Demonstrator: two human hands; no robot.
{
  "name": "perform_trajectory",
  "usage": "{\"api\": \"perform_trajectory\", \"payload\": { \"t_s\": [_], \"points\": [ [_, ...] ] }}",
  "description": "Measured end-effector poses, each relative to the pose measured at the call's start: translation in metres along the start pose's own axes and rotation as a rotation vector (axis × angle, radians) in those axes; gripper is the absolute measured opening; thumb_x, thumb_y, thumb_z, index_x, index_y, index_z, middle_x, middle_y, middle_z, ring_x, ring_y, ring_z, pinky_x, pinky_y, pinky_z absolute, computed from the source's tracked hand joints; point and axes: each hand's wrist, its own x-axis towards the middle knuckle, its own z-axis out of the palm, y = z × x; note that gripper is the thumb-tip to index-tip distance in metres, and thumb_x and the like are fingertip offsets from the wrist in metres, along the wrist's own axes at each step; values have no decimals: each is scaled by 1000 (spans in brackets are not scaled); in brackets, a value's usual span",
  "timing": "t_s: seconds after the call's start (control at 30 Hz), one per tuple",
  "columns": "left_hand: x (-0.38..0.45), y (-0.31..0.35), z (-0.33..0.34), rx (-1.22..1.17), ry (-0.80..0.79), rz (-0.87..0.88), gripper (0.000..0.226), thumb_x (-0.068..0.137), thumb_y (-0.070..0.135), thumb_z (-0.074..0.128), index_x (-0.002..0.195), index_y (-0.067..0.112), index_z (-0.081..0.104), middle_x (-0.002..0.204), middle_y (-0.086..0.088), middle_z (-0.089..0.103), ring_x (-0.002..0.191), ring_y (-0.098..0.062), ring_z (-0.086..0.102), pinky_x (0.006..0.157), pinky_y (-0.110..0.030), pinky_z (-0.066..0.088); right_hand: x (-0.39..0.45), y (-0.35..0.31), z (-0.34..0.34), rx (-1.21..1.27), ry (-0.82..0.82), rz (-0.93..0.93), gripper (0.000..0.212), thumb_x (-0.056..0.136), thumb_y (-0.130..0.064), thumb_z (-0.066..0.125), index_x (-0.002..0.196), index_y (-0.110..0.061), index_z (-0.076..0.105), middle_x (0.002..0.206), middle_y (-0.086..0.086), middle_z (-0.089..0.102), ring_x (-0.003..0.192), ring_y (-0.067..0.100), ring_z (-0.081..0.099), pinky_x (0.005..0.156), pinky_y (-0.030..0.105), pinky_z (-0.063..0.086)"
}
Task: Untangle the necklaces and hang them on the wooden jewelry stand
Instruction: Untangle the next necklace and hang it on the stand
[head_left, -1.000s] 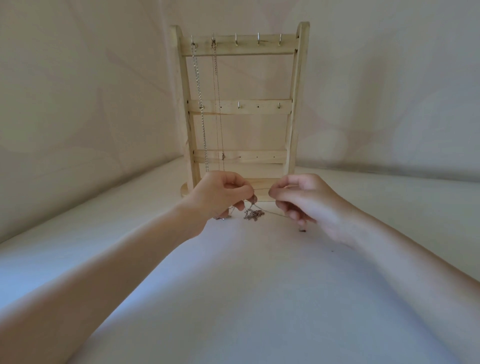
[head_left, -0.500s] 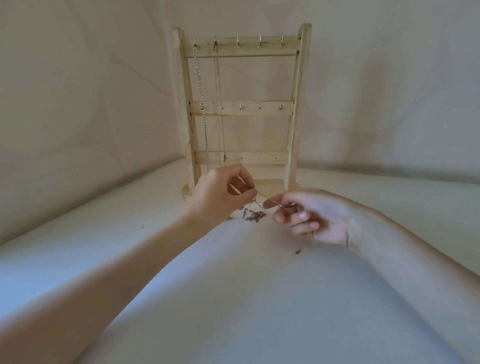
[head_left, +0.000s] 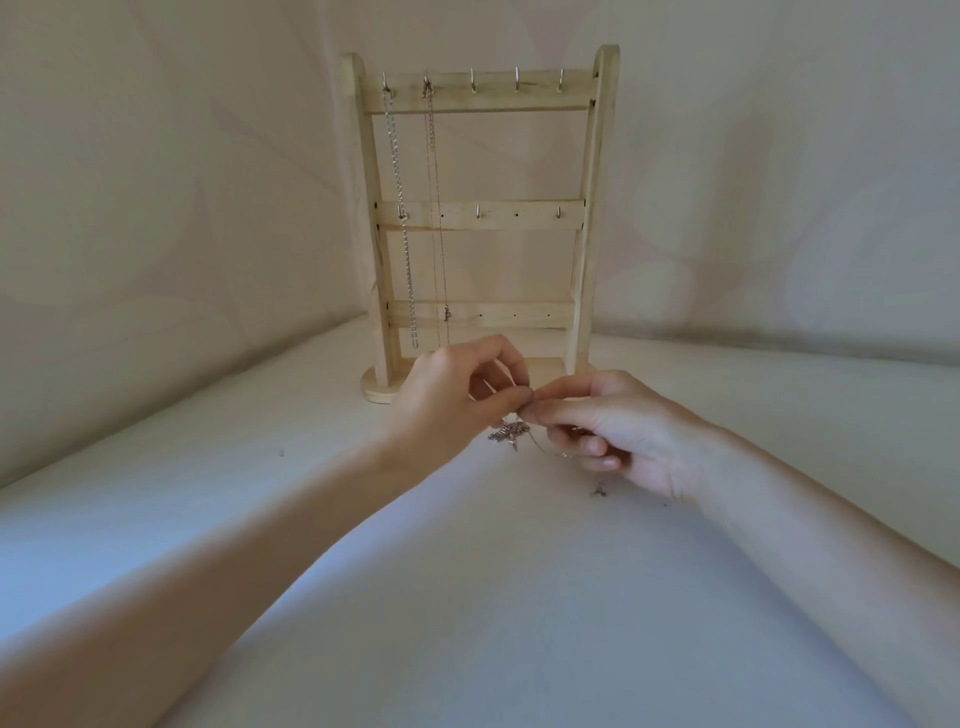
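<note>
Left hand (head_left: 447, 400), right hand (head_left: 613, 431) pinch tangled necklace (head_left: 511, 432); chain sags sideways between them

A pale surface (head_left: 208, 519) carries the wooden jewelry stand (head_left: 480, 218) and a small pendant (head_left: 598, 491).

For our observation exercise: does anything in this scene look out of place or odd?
Yes. A small dark metal bit lies loose on the white surface, apart from the tangled chain that both hands pinch. The two necklaces on the wooden stand hang straight.
</note>
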Motion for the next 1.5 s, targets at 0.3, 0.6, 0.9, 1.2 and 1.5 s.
{"api": "perform_trajectory", "payload": {
  "t_s": [0.3,0.6,0.9,1.2,1.5],
  "points": [
    [4,3,-5,-175,-102,-98,19,82,4,66,76,19,56,63,5,59,47,1,48,42,-8,34,3,-2,0,97,29,37,14,82,-6,54,71,-15,53,59,3,49,37,10,34,36,17,23],
    [-1,1,0,220,-108,-97,24,78,14,63,71,30,47,64,14,56,56,-4,49,52,-13,36,5,-5,-3,274,75,-63,14,84,-4,50,72,-11,50,63,2,55,44,10,42,35,18,24],
    [0,0,0,322,17,-141,17,88,18,47,78,14,61,61,7,59,71,-19,63,58,-13,35,6,-4,-6,168,-34,-38,21,85,-5,48,66,-14,45,55,-1,42,44,12,39,34,19,25],
    [0,-2,-1,289,-12,-81,17,85,6,50,74,17,56,73,2,61,60,-9,47,56,-6,34,10,-3,-10,136,13,-92,23,86,-5,52,64,-15,49,53,-2,41,58,14,47,40,20,39],
    [0,-5,-1,238,-9,-109,25,83,0,46,67,16,58,65,5,56,55,-7,45,52,-11,35,11,-2,-10,174,24,-156,24,87,-2,55,65,-11,52,61,1,43,65,16,51,50,23,51]
  ]
}}
